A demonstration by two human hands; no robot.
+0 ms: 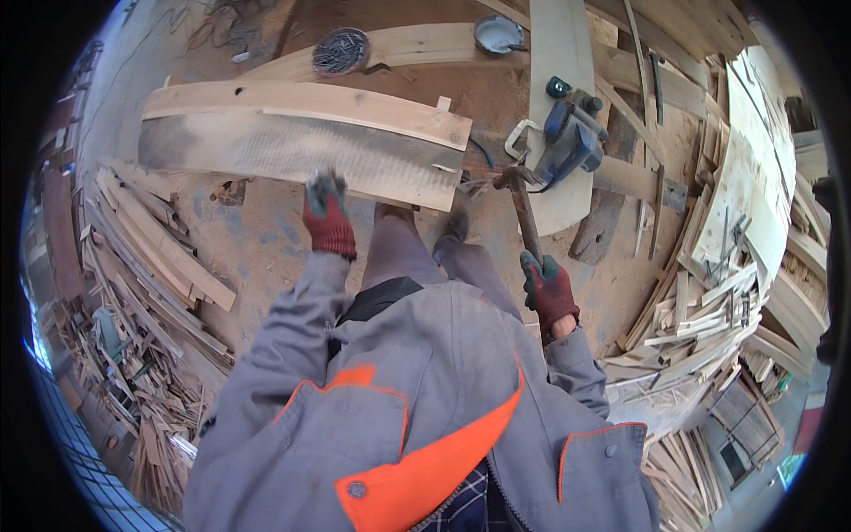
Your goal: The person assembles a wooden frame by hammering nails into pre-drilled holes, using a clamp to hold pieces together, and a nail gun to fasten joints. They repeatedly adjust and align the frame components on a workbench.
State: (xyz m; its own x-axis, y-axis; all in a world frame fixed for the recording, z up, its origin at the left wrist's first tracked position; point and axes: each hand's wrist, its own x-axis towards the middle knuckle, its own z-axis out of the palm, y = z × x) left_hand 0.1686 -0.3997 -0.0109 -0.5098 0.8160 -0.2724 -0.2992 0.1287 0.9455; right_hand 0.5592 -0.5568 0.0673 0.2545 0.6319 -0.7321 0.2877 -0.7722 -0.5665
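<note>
- The landmark is the broad wooden plank (301, 155), lying crosswise ahead of the person's legs (399, 253), its face partly darkened, with a paler wooden strip (310, 102) along its far edge.
- The gloved left hand (330, 215) is at the plank's near edge; its fingertips are blurred, so I cannot tell whether they are closed, hold something or touch the wood.
- The gloved right hand (549, 291), to the right and nearer than the plank, has its fingers wrapped around the handle of a hammer (526, 217), head up.
- Beyond the plank: a round bowl (366, 51) filled with nails (339, 51).
- Right of the plank: a blue electric planer (572, 142) on a pale board (563, 53).
</note>
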